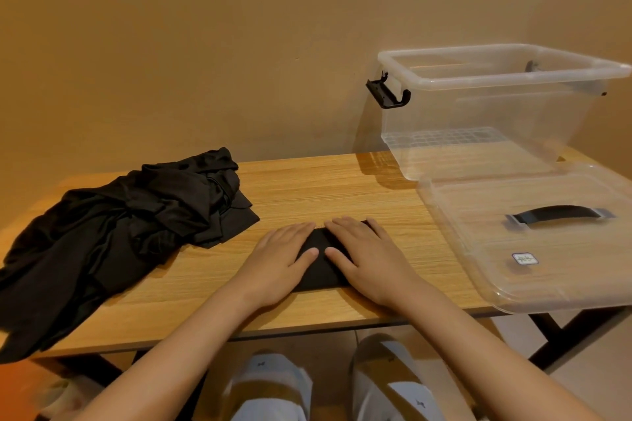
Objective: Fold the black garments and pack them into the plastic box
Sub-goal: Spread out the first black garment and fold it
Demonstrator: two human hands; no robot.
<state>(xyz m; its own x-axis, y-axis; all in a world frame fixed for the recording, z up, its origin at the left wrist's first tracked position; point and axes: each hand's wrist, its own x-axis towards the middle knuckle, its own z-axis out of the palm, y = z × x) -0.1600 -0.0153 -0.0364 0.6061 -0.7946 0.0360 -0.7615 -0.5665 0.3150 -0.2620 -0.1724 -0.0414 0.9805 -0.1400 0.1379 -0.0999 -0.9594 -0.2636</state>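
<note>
A small folded black garment [321, 267] lies on the wooden table [307, 188] near its front edge. My left hand [277, 263] and my right hand [366, 260] press flat on it side by side, fingers straight, covering most of it. A crumpled pile of black garments [130, 225] spreads over the table's left part and hangs over the left front edge. The clear plastic box [485, 113] stands open and empty at the back right, with a black latch [388, 92] on its left end.
The box's clear lid [533, 239] with a black handle lies on the table's right front, overhanging the edge. A tan wall stands right behind the table. Black table legs and my slippered feet show below the front edge.
</note>
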